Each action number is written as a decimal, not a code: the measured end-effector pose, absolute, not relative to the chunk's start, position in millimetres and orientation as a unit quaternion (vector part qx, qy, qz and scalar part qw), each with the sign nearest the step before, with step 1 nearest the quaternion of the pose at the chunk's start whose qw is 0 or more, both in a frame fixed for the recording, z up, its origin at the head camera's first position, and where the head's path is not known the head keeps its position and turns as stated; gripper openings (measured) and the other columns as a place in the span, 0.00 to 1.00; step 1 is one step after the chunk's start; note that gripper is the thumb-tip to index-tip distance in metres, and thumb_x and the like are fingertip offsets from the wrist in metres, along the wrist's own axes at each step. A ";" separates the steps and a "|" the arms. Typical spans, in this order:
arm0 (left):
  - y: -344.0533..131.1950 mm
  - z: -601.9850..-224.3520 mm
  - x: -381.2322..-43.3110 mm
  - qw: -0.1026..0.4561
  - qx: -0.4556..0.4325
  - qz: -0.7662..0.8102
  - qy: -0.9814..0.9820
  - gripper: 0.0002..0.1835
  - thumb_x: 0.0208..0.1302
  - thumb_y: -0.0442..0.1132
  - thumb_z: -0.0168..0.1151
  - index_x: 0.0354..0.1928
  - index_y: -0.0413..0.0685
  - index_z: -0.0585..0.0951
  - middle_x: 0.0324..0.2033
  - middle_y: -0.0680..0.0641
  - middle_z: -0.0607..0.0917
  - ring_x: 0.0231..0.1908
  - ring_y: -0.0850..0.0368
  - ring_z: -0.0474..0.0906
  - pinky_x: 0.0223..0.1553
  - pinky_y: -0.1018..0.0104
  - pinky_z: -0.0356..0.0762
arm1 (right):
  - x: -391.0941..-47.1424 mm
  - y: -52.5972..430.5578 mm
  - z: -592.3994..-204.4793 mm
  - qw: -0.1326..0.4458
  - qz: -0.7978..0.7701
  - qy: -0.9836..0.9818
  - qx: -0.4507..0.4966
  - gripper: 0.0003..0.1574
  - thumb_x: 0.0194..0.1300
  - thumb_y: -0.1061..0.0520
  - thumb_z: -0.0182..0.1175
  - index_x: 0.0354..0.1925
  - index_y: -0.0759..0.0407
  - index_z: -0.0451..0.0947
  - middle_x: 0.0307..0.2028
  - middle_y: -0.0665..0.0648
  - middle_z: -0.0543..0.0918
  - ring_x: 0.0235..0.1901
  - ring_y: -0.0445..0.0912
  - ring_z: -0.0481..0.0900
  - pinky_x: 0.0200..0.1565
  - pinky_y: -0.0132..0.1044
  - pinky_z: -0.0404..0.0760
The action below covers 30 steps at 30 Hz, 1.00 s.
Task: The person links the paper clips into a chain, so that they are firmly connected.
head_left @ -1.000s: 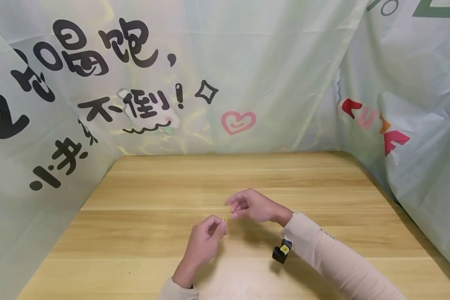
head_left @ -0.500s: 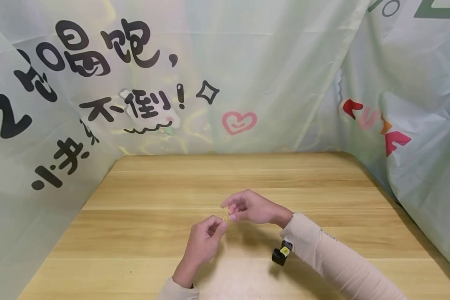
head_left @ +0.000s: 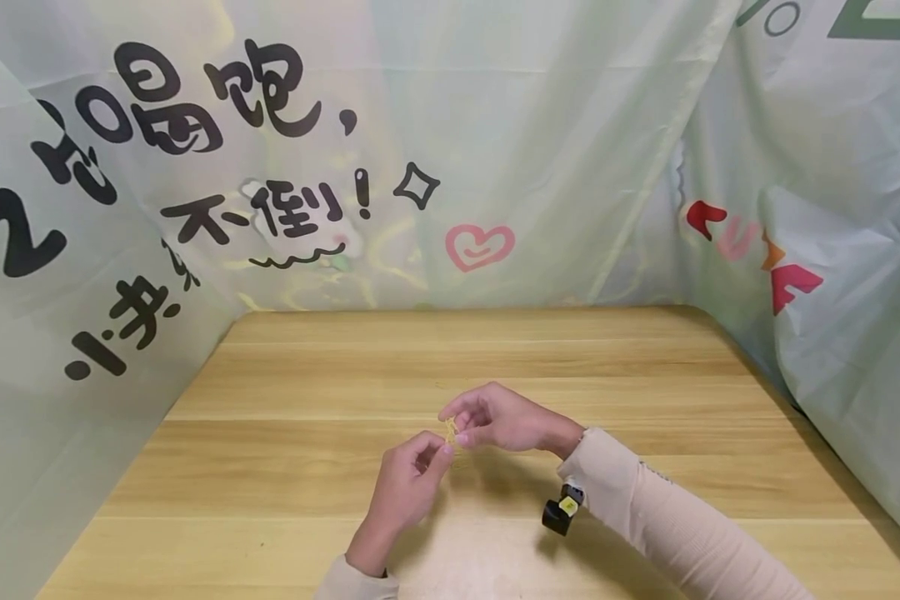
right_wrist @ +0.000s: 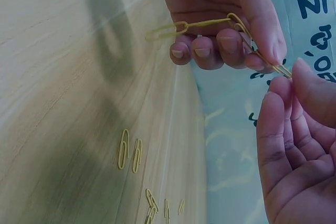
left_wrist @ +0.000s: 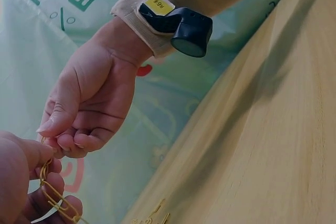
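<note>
My left hand (head_left: 412, 479) pinches a short chain of yellow paper clips (right_wrist: 210, 23) between thumb and index finger. The linked clips dangle past its curled fingers. Facing it, my right hand (head_left: 513, 417) pinches a yellow paper clip at its thumb and fingertips, right at the chain's end. In the right wrist view, the left fingertips (right_wrist: 275, 59) and right fingertips almost meet over the clip, which they partly hide. Both hands are raised above the wooden table (head_left: 270, 467).
Several loose yellow paper clips lie on the table, including one paper clip (right_wrist: 123, 150) seen in the right wrist view. A small black camera (head_left: 558, 512) hangs from the right wrist. A printed curtain (head_left: 555, 150) hangs behind the table and along its sides.
My right hand has shifted slightly left and down, bringing its paper clip up against the clip in my left hand. The left hand has stayed nearly still.
</note>
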State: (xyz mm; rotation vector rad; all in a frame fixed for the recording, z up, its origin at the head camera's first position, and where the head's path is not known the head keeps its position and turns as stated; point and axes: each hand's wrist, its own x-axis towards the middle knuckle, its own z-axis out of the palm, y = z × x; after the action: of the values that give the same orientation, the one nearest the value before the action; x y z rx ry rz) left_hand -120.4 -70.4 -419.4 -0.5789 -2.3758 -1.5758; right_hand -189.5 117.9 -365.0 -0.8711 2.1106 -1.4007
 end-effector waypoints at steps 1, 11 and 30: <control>-70.3 -419.2 -120.3 0.117 -0.197 -0.539 -0.811 0.08 0.68 0.37 0.57 0.31 0.44 0.80 0.23 0.47 0.81 0.26 0.64 0.75 0.31 0.70 0.76 | -189.6 117.8 -365.1 0.230 -0.509 0.767 -0.318 0.21 0.63 0.70 0.61 0.55 0.70 0.75 0.32 0.55 0.80 0.34 0.49 0.79 0.44 0.56 0.80; -70.2 -417.8 -119.9 0.121 -0.187 -0.539 -0.812 0.09 0.68 0.37 0.57 0.31 0.40 0.80 0.24 0.47 0.81 0.27 0.63 0.75 0.32 0.70 0.76 | -189.5 119.2 -366.3 0.242 -0.506 0.756 -0.336 0.20 0.64 0.71 0.59 0.55 0.72 0.74 0.31 0.54 0.78 0.32 0.45 0.78 0.41 0.41 0.82; -70.1 -417.3 -118.7 0.116 -0.186 -0.543 -0.811 0.06 0.67 0.33 0.58 0.32 0.39 0.80 0.22 0.46 0.80 0.23 0.66 0.71 0.29 0.71 0.74 | -185.3 119.5 -367.2 0.219 -0.494 0.736 -0.407 0.07 0.64 0.68 0.61 0.42 0.67 0.80 0.30 0.58 0.82 0.30 0.41 0.79 0.35 0.32 0.79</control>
State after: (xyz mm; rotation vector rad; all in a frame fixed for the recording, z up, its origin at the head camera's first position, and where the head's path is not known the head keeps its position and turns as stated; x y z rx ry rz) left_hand -118.7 -70.1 -417.3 -0.5444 -2.3739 -1.5896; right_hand -185.3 119.5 -367.2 -1.1268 2.0372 -1.3662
